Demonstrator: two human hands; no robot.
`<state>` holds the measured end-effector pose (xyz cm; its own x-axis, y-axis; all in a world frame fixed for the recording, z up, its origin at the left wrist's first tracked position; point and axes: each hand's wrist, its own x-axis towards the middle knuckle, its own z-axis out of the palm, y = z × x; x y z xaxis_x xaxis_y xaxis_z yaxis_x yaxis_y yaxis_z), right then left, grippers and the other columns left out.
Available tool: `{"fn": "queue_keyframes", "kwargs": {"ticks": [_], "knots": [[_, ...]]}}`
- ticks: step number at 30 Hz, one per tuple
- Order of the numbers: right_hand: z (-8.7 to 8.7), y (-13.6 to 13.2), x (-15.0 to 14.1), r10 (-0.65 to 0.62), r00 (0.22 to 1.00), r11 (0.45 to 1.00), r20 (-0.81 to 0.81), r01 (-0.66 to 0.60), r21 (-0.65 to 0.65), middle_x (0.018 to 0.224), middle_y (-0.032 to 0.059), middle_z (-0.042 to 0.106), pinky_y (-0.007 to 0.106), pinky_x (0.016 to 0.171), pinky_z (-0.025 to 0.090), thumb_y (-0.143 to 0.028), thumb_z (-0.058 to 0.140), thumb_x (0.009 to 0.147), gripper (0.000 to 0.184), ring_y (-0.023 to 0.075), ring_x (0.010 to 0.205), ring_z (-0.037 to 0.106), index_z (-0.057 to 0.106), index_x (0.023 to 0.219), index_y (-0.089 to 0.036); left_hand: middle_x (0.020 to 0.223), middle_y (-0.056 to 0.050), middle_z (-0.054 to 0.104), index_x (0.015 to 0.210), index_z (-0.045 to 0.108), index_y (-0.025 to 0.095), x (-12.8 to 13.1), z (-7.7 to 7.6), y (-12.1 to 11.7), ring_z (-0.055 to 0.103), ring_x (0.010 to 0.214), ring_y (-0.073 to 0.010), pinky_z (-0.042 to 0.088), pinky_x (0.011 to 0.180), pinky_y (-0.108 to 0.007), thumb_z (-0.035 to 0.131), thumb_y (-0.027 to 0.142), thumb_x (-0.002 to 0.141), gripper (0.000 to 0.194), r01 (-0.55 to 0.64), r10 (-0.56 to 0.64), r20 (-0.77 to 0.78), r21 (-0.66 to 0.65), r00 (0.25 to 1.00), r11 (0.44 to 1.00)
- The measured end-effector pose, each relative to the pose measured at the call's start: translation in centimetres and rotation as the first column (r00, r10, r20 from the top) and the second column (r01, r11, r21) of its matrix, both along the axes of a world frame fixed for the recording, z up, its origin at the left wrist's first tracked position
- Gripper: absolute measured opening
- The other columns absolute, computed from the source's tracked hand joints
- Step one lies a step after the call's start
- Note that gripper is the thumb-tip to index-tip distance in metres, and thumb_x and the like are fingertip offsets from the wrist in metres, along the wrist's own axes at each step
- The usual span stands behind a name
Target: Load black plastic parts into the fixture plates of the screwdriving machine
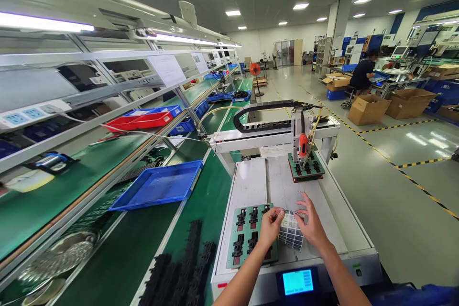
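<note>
My left hand (pixel 269 230) pinches the upper left edge of a curled sheet of small labels (pixel 291 235), printed in a grid. At the sheet's upper right edge, thumb and index finger of my right hand (pixel 314 227) are closed on it, with the other fingers raised. Partly behind my left hand and wrist lies a green fixture plate (pixel 230 243) with black parts in several nests. A second green plate (pixel 320 166) with black parts sits farther back on the machine bed, below an orange screwdriver head (pixel 303 145).
The white machine bed (pixel 253 179) has a gantry (pixel 251 142) across its back and a lit blue screen (pixel 298 282) in front. Left stand a blue tray (pixel 158 186) and stacked black parts (pixel 190 260) on a green bench. A person (pixel 361 75) sits far right near cardboard boxes (pixel 368 109).
</note>
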<state>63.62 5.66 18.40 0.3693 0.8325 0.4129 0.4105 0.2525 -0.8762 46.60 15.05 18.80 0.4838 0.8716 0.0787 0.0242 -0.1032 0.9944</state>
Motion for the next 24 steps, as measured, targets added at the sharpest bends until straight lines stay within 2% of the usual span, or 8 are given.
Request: {"fn": "queue_keyframes", "kwargs": {"ticks": [2,6,10,13,16,21,23,24], "knots": [[0.1,0.1,-0.3,0.004,0.997,0.999,0.074,-0.008,0.043,0.15,0.0138,0.05,0.049,0.095,0.066,-0.027,0.05,0.105,0.066,0.0264,0.116,0.068,0.024,0.165,-0.038,0.07,-0.001,0.065,0.083,0.069,0.015,0.1,-0.2,0.0,0.054,0.064,-0.0144,0.04,0.063,-0.025,0.069,0.064,0.088,0.05,-0.024,0.024,-0.01,0.011,1.0,1.0],[0.6,0.1,-1.3,0.035,0.987,0.99,0.154,-0.055,0.126,0.163,0.0107,0.036,0.046,0.094,0.068,-0.024,0.047,0.107,0.061,0.027,0.127,0.064,0.029,0.162,-0.044,0.064,0.0,0.061,0.074,0.069,0.014,0.3,-0.3,0.2,0.049,0.061,-0.0133,0.035,0.06,-0.024,0.068,0.064,0.089,0.052,-0.102,0.105,-0.045,0.048,0.994,0.994],[1.5,0.2,-1.8,-0.067,0.996,0.996,0.066,0.062,0.072,0.164,0.0144,0.036,0.051,0.1,0.064,-0.032,0.055,0.105,0.068,0.0296,0.129,0.063,0.022,0.165,-0.039,0.065,-0.001,0.064,0.073,0.071,0.014,0.4,-0.2,0.3,0.053,0.064,-0.0148,0.038,0.063,-0.025,0.067,0.062,0.09,0.051,-0.113,0.119,-0.066,0.082,0.991,0.99],[1.9,0.8,-1.5,-0.082,0.996,0.997,-0.029,0.082,-0.005,0.16,0.0193,0.042,0.048,0.095,0.065,-0.037,0.058,0.103,0.08,0.0264,0.112,0.07,0.011,0.168,-0.033,0.07,-0.003,0.07,0.075,0.074,0.015,0.4,0.2,0.1,0.058,0.068,-0.0171,0.042,0.066,-0.026,0.067,0.06,0.091,0.048,-0.098,0.107,-0.084,0.11,0.991,0.989],[1.8,1.6,-1.4,-0.087,0.996,0.996,-0.013,0.087,0.006,0.152,0.0196,0.053,0.053,0.102,0.06,-0.038,0.062,0.101,0.086,0.0244,0.1,0.073,0.008,0.168,-0.03,0.071,-0.004,0.072,0.077,0.076,0.015,0.3,0.5,-0.3,0.061,0.069,-0.0183,0.045,0.067,-0.027,0.066,0.057,0.091,0.046,-0.094,0.11,-0.112,0.138,0.988,0.986],[2.0,2.4,-2.7,-0.096,0.978,0.994,0.187,0.084,0.074,0.129,0.0141,0.069,0.057,0.105,0.058,-0.035,0.056,0.104,0.063,0.026,0.096,0.074,0.032,0.162,-0.029,0.077,-0.005,0.075,0.085,0.078,0.015,0.7,0.5,0.3,0.066,0.076,-0.0216,0.052,0.078,-0.033,0.071,0.04,0.088,0.026,-0.113,0.143,-0.159,0.186,0.977,0.976],[2.3,2.1,-3.5,-0.069,0.98,0.995,0.188,0.054,0.082,0.123,0.0138,0.071,0.059,0.109,0.055,-0.037,0.058,0.103,0.059,0.0286,0.103,0.074,0.039,0.158,-0.027,0.089,-0.009,0.078,0.097,0.079,0.015,1.0,0.5,1.1,0.07,0.085,-0.0249,0.054,0.086,-0.038,0.07,0.03,0.086,0.022,-0.159,0.192,-0.163,0.193,0.968,0.968],[2.5,1.9,-3.9,-0.062,0.989,0.995,0.136,0.051,0.086,0.124,0.0149,0.071,0.06,0.108,0.056,-0.039,0.06,0.102,0.062,0.0299,0.107,0.073,0.039,0.159,-0.026,0.101,-0.012,0.079,0.107,0.079,0.015,1.0,0.5,1.5,0.071,0.093,-0.0272,0.055,0.092,-0.042,0.07,0.026,0.084,0.027,-0.2,0.232,-0.158,0.194,0.96,0.961]]}}
